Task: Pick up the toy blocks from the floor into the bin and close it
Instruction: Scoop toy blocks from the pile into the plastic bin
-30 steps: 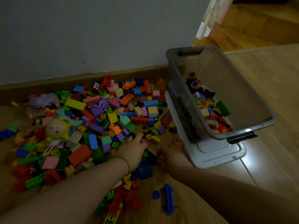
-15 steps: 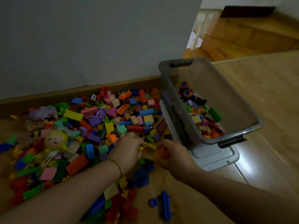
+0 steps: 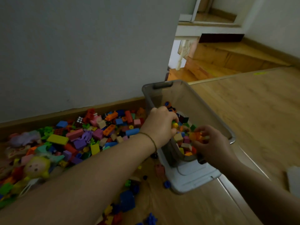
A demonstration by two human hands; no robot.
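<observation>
While both hands hang over the grey translucent plastic bin [image 3: 211, 111], each grips small toy blocks.

Left hand [image 3: 159, 125] is closed around yellow and green pieces; right hand [image 3: 209, 143] clutches orange ones [image 3: 195, 136]. Bin sits on its pale lid [image 3: 194, 177] beside the colourful block heap [image 3: 90, 137] covering the wooden floor [image 3: 251, 111].

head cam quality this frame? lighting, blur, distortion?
Head view: dim and underexposed, with the brightest patch at the wooden stairs; motion blur smears the wooden floor on the right and softens the right hand; wide-angle distortion tilts the wall and translucent grey plastic bin; the colourful toy block pile stays readable.
</observation>
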